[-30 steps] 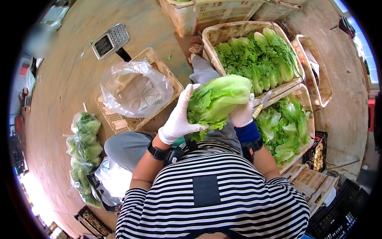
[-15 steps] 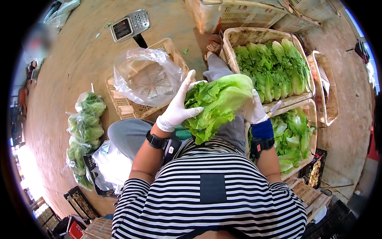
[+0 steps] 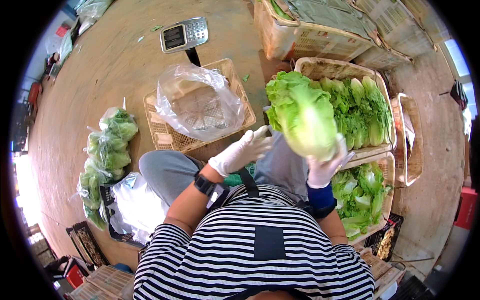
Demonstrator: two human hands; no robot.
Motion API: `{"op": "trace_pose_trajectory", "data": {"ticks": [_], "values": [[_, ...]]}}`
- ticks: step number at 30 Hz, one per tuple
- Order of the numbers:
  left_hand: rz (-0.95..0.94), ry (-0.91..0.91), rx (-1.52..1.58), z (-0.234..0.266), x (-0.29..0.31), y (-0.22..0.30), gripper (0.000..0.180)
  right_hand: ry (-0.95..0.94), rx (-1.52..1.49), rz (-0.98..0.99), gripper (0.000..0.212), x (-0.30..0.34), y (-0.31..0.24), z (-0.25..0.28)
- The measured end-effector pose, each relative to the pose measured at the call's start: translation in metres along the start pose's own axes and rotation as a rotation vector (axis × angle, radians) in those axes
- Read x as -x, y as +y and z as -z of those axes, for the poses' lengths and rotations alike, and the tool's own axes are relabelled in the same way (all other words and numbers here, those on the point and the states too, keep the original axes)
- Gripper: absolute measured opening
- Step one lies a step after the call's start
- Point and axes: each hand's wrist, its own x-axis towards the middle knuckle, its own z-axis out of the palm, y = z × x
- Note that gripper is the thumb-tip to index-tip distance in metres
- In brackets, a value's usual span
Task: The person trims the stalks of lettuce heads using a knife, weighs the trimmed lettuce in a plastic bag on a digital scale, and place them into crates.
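Observation:
My right hand [image 3: 325, 167], in a white glove, is closed round the pale stem end of a lettuce [image 3: 307, 117]. The head is smeared by motion, its leafy end pointing up and left. A thin pale piece juts out beside this hand, too blurred to name. My left hand [image 3: 244, 151], also gloved, is held apart from the lettuce with its fingers stretched out and nothing in them. Beyond it, a clear plastic bag [image 3: 167, 102] lies spread open inside a yellowish crate [image 3: 165, 139].
A scale display [image 3: 185, 35] stands behind the bagged crate. Rows of lettuces fill a crate [image 3: 320, 65] at right, with loose leaves [image 3: 360, 197] in a nearer one. Bagged lettuces [image 3: 107, 150] lie at left, beside a black crate of white plastic bags [image 3: 137, 205].
My left hand has let go of the lettuce and dropped lower. My right hand has swung the lettuce rightward, towards the filled crate, turning its stem end down.

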Motion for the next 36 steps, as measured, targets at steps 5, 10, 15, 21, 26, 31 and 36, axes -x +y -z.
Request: {"op": "trace_pose_trajectory", "data": {"ticks": [5, 10, 15, 21, 26, 31, 36], "values": [[-0.275, 0.048, 0.424, -0.025, -0.013, 0.008, 0.074, -0.498, 0.132, 0.363, 0.063, 0.017, -0.013, -0.026], [-0.395, 0.06, 0.321, -0.007, 0.005, 0.006, 0.074, -0.634, 0.029, 0.328, 0.051, 0.01, -0.027, -0.017], [-0.497, 0.121, 0.202, -0.002, 0.011, 0.004, 0.082, -0.551, 0.016, 0.144, 0.043, 0.005, -0.022, -0.014], [-0.408, 0.267, 0.073, 0.005, 0.012, 0.002, 0.09, -0.429, -0.044, -0.043, 0.033, -0.002, -0.014, -0.021], [-0.489, 0.13, -0.063, 0.01, 0.018, -0.009, 0.102, -0.416, -0.343, -0.398, 0.085, -0.001, -0.008, -0.03], [-0.449, 0.077, -0.246, -0.001, 0.025, 0.005, 0.111, -0.602, -0.711, -0.569, 0.118, -0.012, 0.009, -0.041], [-0.37, 0.101, -0.484, 0.005, 0.036, 0.012, 0.1, -0.766, -1.12, -1.02, 0.073, 0.021, 0.053, -0.062]]}}
